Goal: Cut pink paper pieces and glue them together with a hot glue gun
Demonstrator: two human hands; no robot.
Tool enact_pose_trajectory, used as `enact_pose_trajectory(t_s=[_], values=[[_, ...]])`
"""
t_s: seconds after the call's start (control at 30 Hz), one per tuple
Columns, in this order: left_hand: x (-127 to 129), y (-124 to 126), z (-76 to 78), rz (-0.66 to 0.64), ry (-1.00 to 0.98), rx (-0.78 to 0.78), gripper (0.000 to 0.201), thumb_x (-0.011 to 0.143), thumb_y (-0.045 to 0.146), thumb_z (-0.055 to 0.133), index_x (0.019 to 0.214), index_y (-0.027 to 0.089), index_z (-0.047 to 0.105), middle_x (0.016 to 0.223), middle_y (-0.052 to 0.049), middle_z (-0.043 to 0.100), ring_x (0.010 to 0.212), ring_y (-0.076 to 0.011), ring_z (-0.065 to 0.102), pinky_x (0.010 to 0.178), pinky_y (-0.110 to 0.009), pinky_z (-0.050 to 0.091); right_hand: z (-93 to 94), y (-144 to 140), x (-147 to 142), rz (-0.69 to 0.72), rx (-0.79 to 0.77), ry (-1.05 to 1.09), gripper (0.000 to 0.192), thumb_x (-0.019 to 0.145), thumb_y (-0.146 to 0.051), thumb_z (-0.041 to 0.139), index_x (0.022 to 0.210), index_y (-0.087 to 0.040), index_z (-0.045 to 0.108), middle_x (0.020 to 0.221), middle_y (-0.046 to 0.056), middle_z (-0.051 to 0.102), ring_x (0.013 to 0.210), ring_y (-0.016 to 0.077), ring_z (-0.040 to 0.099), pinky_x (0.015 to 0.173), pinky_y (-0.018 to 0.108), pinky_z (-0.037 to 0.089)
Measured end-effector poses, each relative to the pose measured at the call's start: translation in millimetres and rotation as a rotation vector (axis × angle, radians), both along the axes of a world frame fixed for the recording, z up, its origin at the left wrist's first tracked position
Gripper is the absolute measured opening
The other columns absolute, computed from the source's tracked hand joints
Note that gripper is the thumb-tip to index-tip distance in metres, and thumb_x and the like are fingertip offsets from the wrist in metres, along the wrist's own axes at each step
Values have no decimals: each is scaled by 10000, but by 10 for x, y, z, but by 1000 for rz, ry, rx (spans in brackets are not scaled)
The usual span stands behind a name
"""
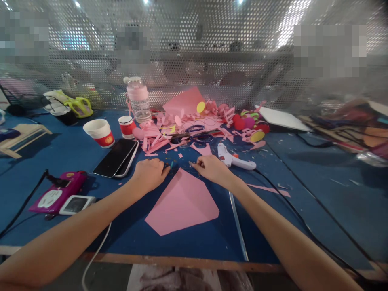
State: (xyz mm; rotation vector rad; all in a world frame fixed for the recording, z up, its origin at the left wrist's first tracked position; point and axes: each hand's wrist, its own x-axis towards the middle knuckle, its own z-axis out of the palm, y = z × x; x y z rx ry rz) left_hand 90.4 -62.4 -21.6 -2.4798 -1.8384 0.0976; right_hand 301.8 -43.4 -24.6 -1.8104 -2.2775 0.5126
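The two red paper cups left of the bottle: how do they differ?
The near cup is larger, and white with only a red band low on its wall; the far cup is smaller, with a red wall and a white rim. The near cup stands further left, by the phones; the far cup stands beside the bottle. Both are upright on the blue table.
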Motion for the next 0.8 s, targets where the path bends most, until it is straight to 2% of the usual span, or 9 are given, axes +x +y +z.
enact_pose_trajectory(t_s=[0.23,0.5,0.8], values=[[0,26,-34,-23,6,-2,440,928,398,332,917,126,678,930,-129,674,855,-322,655,686,-401,496,-34,-8,-30,-27,98,-169,337,874,-417,456,657,-188,575,731,78,671,722,216,622,515,276,326],[12,23,-40,-16,29,10,441,931,404,333,922,123,673,939,-129,671,848,-326,656,660,-395,498,-2,-27,-71,-41,92,-229,364,888,-429,404,718,-179,607,733,108,657,704,233,620,537,296,373],[-18,-60,78,-19,109,59,425,932,425,345,941,117,638,875,-146,675,786,-335,666,608,-384,481,37,-41,-79,-12,105,-287,357,901,-409,375,775,-179,617,742,103,658,743,244,631,576,300,392]])
